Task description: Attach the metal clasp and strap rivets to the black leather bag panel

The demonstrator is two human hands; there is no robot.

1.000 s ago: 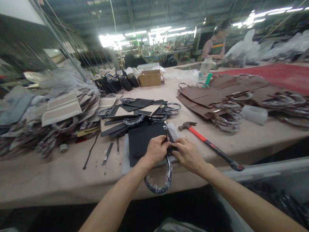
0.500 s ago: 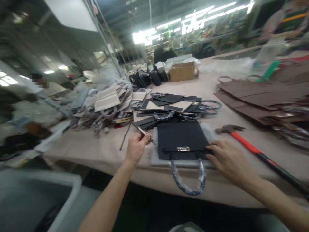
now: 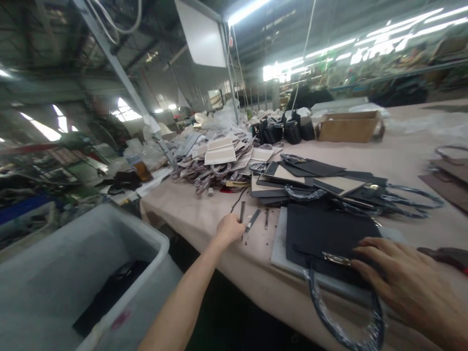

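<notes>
Left hand (image 3: 229,229) pinches a thin dark tool (image 3: 243,211); right hand (image 3: 397,268), loosely open, touches a flat black bag (image 3: 325,226); shiny gold clasp (image 3: 337,259) on, can't tell what's left

"What place is this?"
"A bag workshop: strip lights (image 3: 405,22) at upper right, a black bag (image 3: 321,234) on the cloth-covered table (image 3: 183,207), more bags (image 3: 318,167) heaped behind, a bin (image 3: 160,239) at lower left."

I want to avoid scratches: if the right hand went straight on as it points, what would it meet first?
The right hand would likely meet the shiny metal fitting on the black panel; whether they touch now is unclear.
</notes>
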